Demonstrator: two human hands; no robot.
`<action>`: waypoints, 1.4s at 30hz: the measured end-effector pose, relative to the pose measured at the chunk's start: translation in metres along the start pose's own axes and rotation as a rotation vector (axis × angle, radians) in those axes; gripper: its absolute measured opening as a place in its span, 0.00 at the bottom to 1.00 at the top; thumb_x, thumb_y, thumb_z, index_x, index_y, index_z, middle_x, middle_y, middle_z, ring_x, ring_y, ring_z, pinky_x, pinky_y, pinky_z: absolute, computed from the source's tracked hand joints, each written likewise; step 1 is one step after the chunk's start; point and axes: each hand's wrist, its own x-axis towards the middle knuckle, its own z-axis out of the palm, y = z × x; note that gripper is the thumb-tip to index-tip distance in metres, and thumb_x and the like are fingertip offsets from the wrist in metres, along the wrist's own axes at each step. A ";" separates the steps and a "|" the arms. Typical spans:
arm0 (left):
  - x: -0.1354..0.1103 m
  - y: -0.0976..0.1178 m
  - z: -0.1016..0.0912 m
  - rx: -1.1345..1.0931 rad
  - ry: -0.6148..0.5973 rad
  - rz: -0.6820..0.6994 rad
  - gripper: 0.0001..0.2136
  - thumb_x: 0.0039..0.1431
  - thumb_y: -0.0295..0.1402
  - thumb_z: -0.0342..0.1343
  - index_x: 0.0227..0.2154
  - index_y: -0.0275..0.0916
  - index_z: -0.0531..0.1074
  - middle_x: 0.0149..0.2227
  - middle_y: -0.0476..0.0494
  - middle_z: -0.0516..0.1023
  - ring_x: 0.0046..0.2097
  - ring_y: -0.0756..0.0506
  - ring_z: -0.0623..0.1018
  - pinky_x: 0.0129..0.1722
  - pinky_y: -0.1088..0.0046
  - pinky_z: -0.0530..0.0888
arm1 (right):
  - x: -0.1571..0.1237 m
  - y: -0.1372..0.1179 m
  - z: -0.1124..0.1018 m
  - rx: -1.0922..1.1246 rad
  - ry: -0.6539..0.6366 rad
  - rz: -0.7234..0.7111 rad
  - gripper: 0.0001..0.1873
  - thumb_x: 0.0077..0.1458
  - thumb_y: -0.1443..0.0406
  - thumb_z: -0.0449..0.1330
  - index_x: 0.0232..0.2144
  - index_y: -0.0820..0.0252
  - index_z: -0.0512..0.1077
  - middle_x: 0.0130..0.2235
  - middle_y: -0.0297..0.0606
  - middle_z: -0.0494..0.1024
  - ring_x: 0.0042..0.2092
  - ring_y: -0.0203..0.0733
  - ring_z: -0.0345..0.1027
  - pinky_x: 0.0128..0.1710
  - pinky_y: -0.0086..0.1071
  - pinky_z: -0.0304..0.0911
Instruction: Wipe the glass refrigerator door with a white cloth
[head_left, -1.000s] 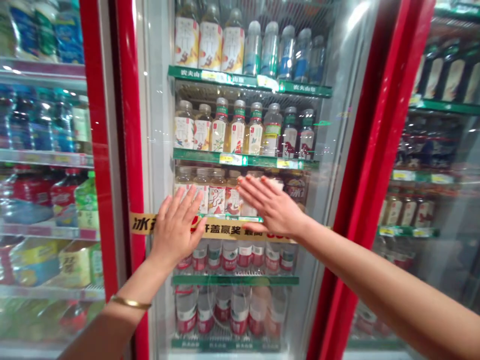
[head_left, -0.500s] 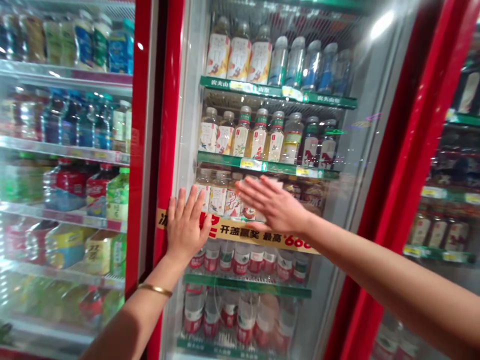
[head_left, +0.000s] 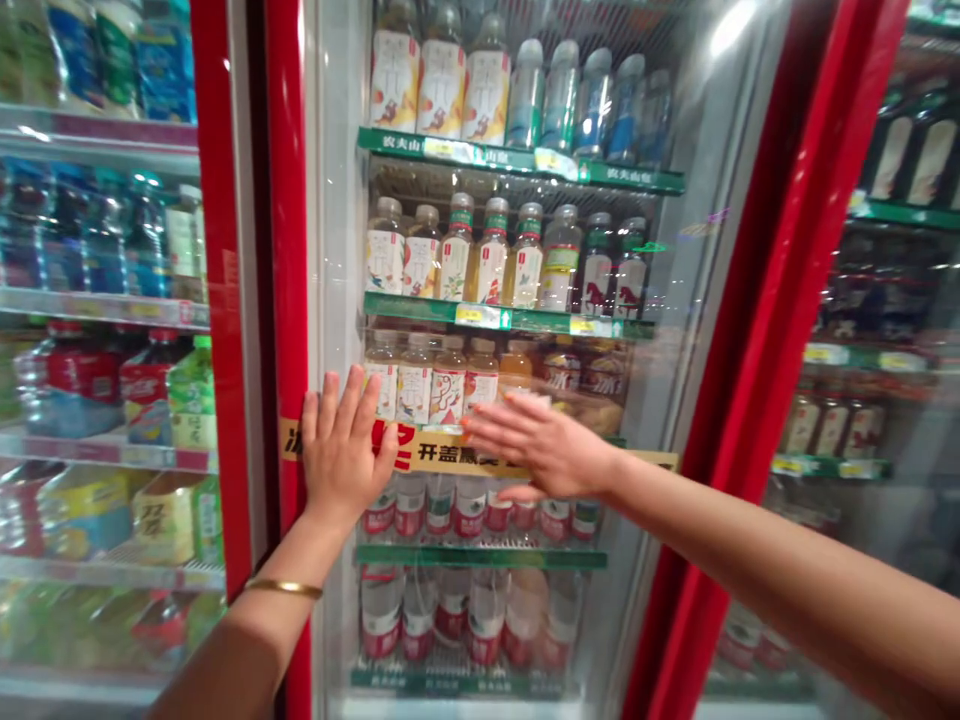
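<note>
My left hand (head_left: 341,450) lies flat and open on the glass door (head_left: 675,300) of a drinks fridge, close to the door's red left frame (head_left: 289,250), over a yellow sticker strip (head_left: 442,455). A gold bangle sits on that wrist. My right hand (head_left: 536,445) is open with fingers stretched to the left, against or just off the same glass at sticker height. Neither hand holds anything. Behind the glass, green shelves (head_left: 510,320) carry rows of tea and water bottles (head_left: 487,255).
A second fridge at the left holds blue, red and green bottles (head_left: 112,385) on pale shelves. The red right frame (head_left: 772,330) of the door slants across the view. Beyond it more shelves of bottles (head_left: 832,425) show, blurred.
My left hand has slid left along the glass towards the red frame. The right hand has dropped a little, to the level of the yellow sticker. The view has swung sideways and back.
</note>
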 end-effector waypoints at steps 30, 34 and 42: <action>-0.022 0.031 0.015 -0.036 -0.090 0.197 0.42 0.69 0.42 0.57 0.81 0.55 0.47 0.84 0.50 0.43 0.85 0.32 0.44 0.81 0.29 0.42 | -0.150 -0.221 0.146 -0.300 0.355 0.876 0.40 0.77 0.53 0.43 0.83 0.54 0.39 0.84 0.30 0.33 0.84 0.37 0.27 0.82 0.40 0.37; -0.022 0.032 0.014 -0.020 -0.089 0.185 0.40 0.70 0.43 0.54 0.81 0.55 0.46 0.84 0.51 0.43 0.85 0.33 0.44 0.80 0.29 0.42 | -0.141 -0.203 0.151 -0.309 0.429 1.276 0.48 0.74 0.58 0.48 0.79 0.84 0.32 0.81 0.70 0.26 0.84 0.64 0.14 0.79 0.74 0.35; -0.022 0.028 0.012 0.003 -0.114 0.200 0.41 0.70 0.45 0.52 0.82 0.54 0.44 0.85 0.52 0.40 0.85 0.33 0.41 0.80 0.29 0.41 | -0.091 -0.254 0.169 -0.309 0.373 1.006 0.41 0.70 0.46 0.48 0.81 0.44 0.51 0.84 0.22 0.41 0.84 0.38 0.30 0.82 0.41 0.44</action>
